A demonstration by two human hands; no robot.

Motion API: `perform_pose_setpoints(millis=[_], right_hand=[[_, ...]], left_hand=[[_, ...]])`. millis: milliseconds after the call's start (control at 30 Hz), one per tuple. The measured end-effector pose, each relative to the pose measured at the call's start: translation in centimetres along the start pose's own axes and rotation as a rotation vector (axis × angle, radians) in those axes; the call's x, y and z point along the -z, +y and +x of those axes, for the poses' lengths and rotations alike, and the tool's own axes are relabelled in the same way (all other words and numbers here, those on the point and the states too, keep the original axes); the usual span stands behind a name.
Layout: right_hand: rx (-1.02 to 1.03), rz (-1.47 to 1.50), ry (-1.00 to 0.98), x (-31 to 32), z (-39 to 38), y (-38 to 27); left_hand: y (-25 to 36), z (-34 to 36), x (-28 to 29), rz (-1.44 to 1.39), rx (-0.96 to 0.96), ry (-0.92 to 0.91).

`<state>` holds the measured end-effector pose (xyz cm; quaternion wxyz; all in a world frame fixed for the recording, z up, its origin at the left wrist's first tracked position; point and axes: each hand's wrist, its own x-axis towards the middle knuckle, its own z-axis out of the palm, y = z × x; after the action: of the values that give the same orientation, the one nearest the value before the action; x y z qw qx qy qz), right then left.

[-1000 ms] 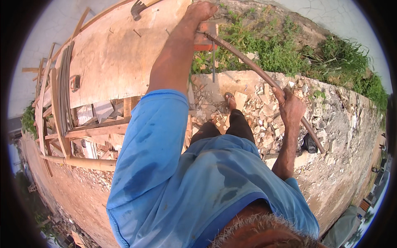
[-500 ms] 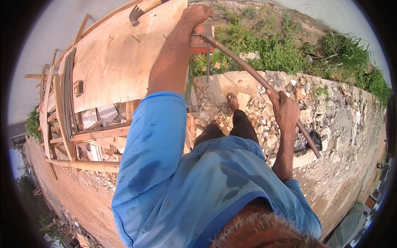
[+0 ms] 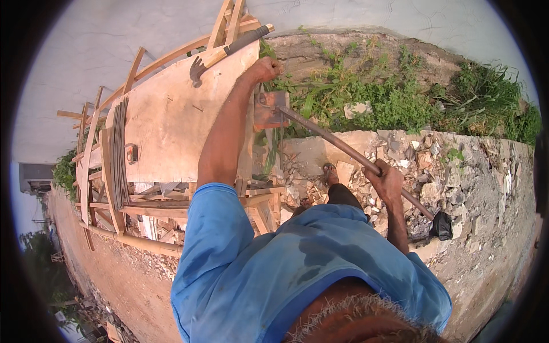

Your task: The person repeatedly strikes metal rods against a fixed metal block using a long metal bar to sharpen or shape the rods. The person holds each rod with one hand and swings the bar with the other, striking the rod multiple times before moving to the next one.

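My right hand (image 3: 385, 182) is wrapped round a long brown metal pipe (image 3: 326, 135). The pipe slants from a reddish metal block (image 3: 270, 108), fixed at the right edge of the plywood-topped bench, down toward the rubble. Just beyond that block, my left hand (image 3: 266, 69) is closed in a fist; whatever it grips cannot be made out. Left of that fist, a claw hammer (image 3: 215, 56) with a wooden handle and dark grip lies on the plywood (image 3: 177, 123). Nails stick up from the board.
A bundle of thin metal rods (image 3: 119, 154) lies along the bench's left side, near an orange-and-black tape measure (image 3: 132, 153). Timber framing (image 3: 154, 211) holds the board up. Broken rubble (image 3: 423, 166) covers the ground to the right, with a black plastic bag (image 3: 441, 226). Weeds (image 3: 394, 94) grow beyond.
My right hand has swung the pipe slightly, and its bend at the block differs. The whole scene sits lower in view as my head tilted up. The thin rod below the block no longer shows clearly.
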<state>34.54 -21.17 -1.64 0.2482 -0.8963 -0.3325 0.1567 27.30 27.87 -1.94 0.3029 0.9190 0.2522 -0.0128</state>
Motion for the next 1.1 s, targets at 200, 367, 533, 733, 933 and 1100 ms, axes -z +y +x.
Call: perform_pose_setpoints(millis=[200, 367, 533, 733, 933, 1100], right_hand=[[0.003, 0.528, -0.094, -1.5, 7.0, 0.8], [0.150, 0.827, -0.427, -3.8, 18.2, -3.8], [0.151, 1.007, -0.379, -9.0, 28.1, -13.5], [0.036, 1.187, -0.605, -11.5, 33.2, -20.4], [0.052, 1.444, -0.767, -10.7, 33.5, -22.0], [0.010, 1.435, -0.825, -10.1, 33.1, -21.5]], left_hand=[[1.5, -2.4, 0.1, -0.392, 0.068, 0.149], [1.8, -3.6, 0.0, -0.604, 0.069, 0.215], [1.9, -3.3, -0.6, -0.794, 0.173, 0.290], [2.4, -4.7, -0.4, -0.898, 0.254, 0.405], [3.2, -8.3, -0.3, -0.972, 0.547, 0.403], [5.5, -10.4, 1.1, -0.959, 0.555, 0.426]])
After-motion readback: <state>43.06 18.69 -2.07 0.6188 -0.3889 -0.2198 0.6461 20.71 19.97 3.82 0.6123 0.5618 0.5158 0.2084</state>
